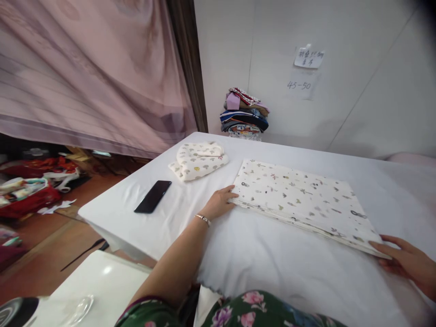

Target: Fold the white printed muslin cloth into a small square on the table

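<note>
A white cloth (299, 200) printed with small plants and figures lies folded in a flat, layered rectangle on the white-covered table (190, 227). My left hand (220, 203) pinches its near left corner, fingertips on the upper layer. At the near right corner, my right hand (407, 261) grips the edge, with the thumb on top and the other fingers partly hidden beneath. A second cloth (200, 160), cream with a small leaf-like print, sits loosely folded beyond my left hand. Left of that hand lies a black phone (153, 196).
A stack of folded fabrics (244, 113) stands against the wall behind the table. Handwritten paper signs (309, 58) hang on that wall. A pink curtain (102, 68) covers the left side. At lower left is a white stool-like surface (98, 286), with red bags (30, 200) on the floor beyond.
</note>
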{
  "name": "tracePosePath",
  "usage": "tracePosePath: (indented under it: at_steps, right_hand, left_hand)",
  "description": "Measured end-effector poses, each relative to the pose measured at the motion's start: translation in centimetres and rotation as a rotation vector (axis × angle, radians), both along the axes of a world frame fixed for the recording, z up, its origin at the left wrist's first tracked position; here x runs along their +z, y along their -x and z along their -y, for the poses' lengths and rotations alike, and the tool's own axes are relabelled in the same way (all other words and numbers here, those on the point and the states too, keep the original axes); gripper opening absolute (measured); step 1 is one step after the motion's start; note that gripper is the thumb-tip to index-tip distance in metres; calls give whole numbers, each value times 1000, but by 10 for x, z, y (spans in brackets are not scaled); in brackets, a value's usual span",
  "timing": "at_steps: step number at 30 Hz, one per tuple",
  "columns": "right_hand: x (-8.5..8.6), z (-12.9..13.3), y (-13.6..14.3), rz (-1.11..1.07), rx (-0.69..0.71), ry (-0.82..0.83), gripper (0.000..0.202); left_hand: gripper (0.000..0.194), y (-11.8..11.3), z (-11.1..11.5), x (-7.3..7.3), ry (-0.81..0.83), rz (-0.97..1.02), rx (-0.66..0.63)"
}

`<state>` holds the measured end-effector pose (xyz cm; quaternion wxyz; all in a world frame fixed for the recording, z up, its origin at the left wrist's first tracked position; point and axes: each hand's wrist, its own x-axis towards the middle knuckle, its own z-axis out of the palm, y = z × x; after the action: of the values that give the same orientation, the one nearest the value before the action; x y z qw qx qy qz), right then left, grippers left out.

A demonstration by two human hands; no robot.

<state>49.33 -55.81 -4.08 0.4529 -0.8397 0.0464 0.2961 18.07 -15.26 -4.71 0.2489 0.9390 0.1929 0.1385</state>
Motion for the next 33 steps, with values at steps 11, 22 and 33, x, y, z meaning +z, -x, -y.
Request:
tracePosePath:
  at_steps: [11,22,33]
  right_hand:
    - [4,-2,5,76,24,8,80]
    - [-12,1,-2,176,120,127,77]
    - [-31,4,-10,175,114,81,80]
  left_hand:
    - [32,0,-1,0,38,-3,17]
    - [32,3,2,4,-107,-26,1]
    - [37,6,7,10,100,-17,104]
